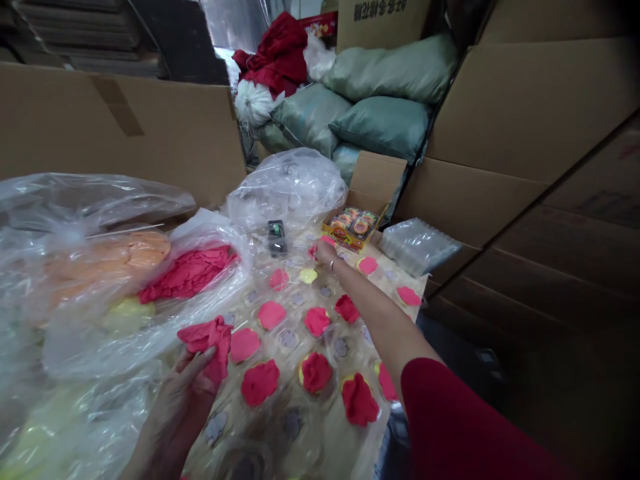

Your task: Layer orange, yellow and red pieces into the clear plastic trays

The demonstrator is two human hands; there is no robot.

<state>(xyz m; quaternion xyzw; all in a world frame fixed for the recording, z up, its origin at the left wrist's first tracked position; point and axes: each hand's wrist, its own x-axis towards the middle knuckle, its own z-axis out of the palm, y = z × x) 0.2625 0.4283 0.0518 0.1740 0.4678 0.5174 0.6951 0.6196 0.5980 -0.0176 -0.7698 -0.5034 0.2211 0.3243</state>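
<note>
My left hand (187, 387) is closed around a soft, floppy lump of pink dough (213, 340) at the lower left. My right arm reaches across the table, and my right hand (326, 253) is at a small pink piece (313, 251) near the far edge; its fingers are bent together on it. Rows of clear round trays cover the table, several with flattened pink pieces such as the one in the middle (317, 321), some over yellow. One yellow piece (309, 275) lies uncovered just in front of my right hand. Other trays show greyish shapes.
Clear plastic bags with pink (193, 270), orange (110, 263) and yellow material lie at left. An open box of packaged items (350, 227), a black object (276, 237) and stacked clear plastic (419, 245) stand farther back. Cartons (495, 127) rise at right; sacks (385, 127) are piled behind.
</note>
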